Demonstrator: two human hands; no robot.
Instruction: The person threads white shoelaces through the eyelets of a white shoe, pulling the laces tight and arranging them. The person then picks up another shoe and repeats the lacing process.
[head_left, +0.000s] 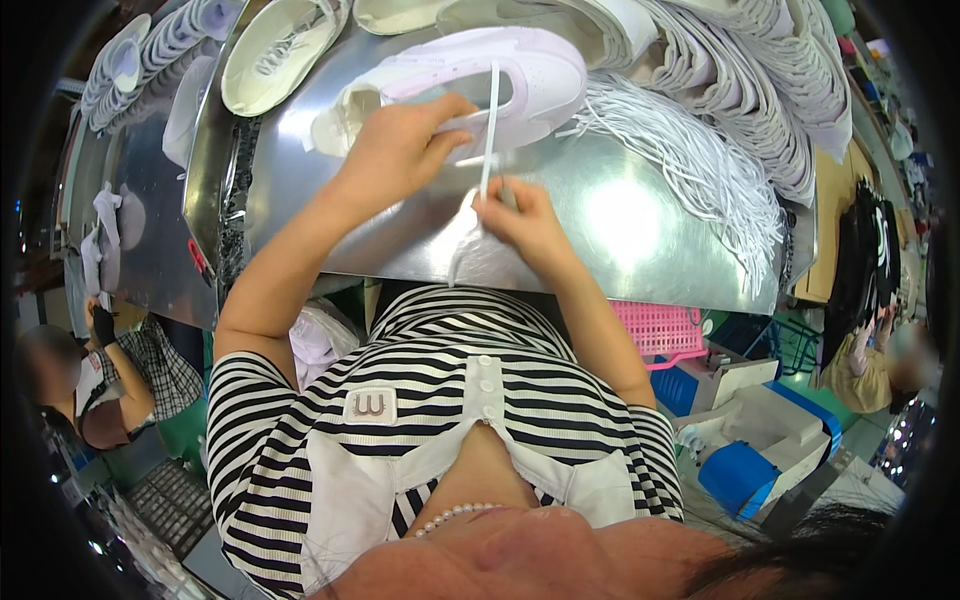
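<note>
A white and pale lilac shoe upper [545, 80] lies on its side on the metal table [340, 240]. My left hand [405, 140] pinches its near edge between thumb and fingers. A flat white shoelace [491, 130] runs taut from the upper's opening toward me. My right hand [522, 222] is closed on this lace, below the upper. A small grey piece [509, 194] also shows between the right fingers; its kind is not clear. The loose end of the lace hangs below the hand, blurred.
A bundle of white laces [680, 160] lies to the right, below stacked shoe uppers [720, 70]. A laced cream upper [285, 55] sits far left. Red-handled snips [198, 258] lie near the left table edge. A pink basket [660, 332] stands below right. Two other people work at the sides.
</note>
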